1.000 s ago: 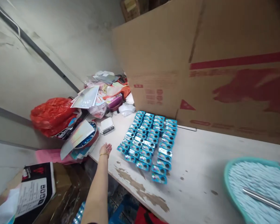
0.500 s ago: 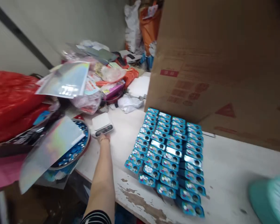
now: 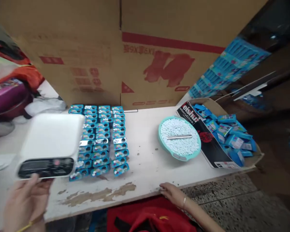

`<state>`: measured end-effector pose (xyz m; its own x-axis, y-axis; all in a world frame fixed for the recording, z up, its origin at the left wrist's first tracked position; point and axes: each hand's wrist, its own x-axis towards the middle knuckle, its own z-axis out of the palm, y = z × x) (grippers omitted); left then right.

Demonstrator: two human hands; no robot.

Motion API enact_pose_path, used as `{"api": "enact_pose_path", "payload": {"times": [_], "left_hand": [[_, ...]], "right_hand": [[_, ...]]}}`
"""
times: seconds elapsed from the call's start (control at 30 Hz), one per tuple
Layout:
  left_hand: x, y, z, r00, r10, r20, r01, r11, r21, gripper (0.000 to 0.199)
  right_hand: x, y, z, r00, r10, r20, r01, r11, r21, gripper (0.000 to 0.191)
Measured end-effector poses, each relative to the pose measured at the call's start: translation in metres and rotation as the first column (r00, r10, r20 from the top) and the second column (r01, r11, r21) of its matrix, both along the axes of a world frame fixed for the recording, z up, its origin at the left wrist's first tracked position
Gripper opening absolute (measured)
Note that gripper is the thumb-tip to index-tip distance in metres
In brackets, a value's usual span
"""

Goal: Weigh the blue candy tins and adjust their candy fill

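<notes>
My left hand grips the front edge of a white digital scale, thumb on top by its dark display panel. The scale is raised above the table and covers part of the leftmost rows of small blue packs. White pieces show in several of these packs. My right hand lies at the table's front edge, fingers stretched out and holding nothing. Beyond it stands a teal bowl filled with small white pellets. A shiny metal tube lies across the pellets.
Large cardboard boxes wall off the back of the table. At right, an open carton holds several blue packets, near stacked blue boxes. Bags and clutter crowd the left. A red cloth is below the front edge.
My left hand has lifted the scale off the table and brought it nearer. The view has swung right, so the bowl, the carton of packets and my right hand now show.
</notes>
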<state>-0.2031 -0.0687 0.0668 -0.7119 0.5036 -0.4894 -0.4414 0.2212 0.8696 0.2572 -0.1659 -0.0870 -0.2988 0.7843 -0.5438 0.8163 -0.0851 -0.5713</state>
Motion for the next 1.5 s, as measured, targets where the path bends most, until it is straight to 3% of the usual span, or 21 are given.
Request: {"api": "enact_pose_path", "payload": {"times": [0.1,0.2,0.27,0.37,0.53,0.6,0.67,0.83,0.97,1.13,1.33,1.5], "left_hand": [[0.12,-0.034,-0.01,0.958,-0.246,0.148,0.248,0.969,0.006,0.022],[0.219,-0.062,-0.046,0.856,-0.351,0.379,0.39,0.92,-0.028,0.028],[0.262,-0.077,-0.074,0.855,-0.344,0.389,0.398,0.915,-0.066,0.036],[0.295,-0.085,-0.115,0.883,-0.316,0.346,0.374,0.92,-0.115,0.044],[0.318,-0.072,-0.168,0.897,-0.35,0.268,0.397,0.906,-0.145,0.027],[0.325,-0.07,-0.181,0.859,-0.431,0.276,0.482,0.863,-0.152,0.019],[0.33,-0.074,-0.185,0.784,-0.545,0.297,0.606,0.777,-0.171,0.019],[0.332,-0.086,-0.172,0.547,-0.819,0.174,0.83,0.503,-0.239,0.02],[0.336,-0.069,-0.163,0.358,-0.934,-0.015,0.885,0.344,-0.315,0.019],[0.348,-0.047,-0.165,0.101,-0.987,-0.128,0.875,0.149,-0.46,0.021],[0.366,-0.036,-0.163,-0.119,-0.974,-0.193,0.76,0.036,-0.648,0.02],[0.359,-0.037,-0.155,-0.291,-0.908,-0.303,0.702,0.013,-0.712,0.023]], "right_hand": [[0.04,0.005,-0.007,0.997,0.026,-0.07,-0.025,1.0,0.014,0.036],[0.076,0.005,-0.009,0.991,0.042,-0.126,-0.037,0.999,0.037,0.037],[0.096,-0.001,-0.011,0.989,0.041,-0.144,-0.035,0.998,0.045,0.036],[0.116,-0.018,-0.017,0.988,0.031,-0.151,-0.025,0.999,0.042,0.034],[0.12,-0.037,-0.031,0.99,0.014,-0.139,-0.01,1.0,0.029,0.031],[0.115,-0.037,-0.035,0.991,0.01,-0.136,-0.006,1.0,0.029,0.03],[0.108,-0.034,-0.038,0.991,0.006,-0.133,-0.002,1.0,0.03,0.03],[0.096,-0.027,-0.041,0.993,-0.018,-0.118,0.022,0.999,0.029,0.029],[0.09,-0.027,-0.042,0.992,-0.05,-0.117,0.052,0.998,0.019,0.03],[0.083,-0.038,-0.037,0.984,-0.083,-0.16,0.084,0.996,0.0,0.031],[0.082,-0.063,-0.038,0.973,-0.065,-0.223,0.047,0.995,-0.087,0.032],[0.062,-0.072,-0.066,0.969,-0.071,-0.236,0.027,0.982,-0.185,0.024]]}}
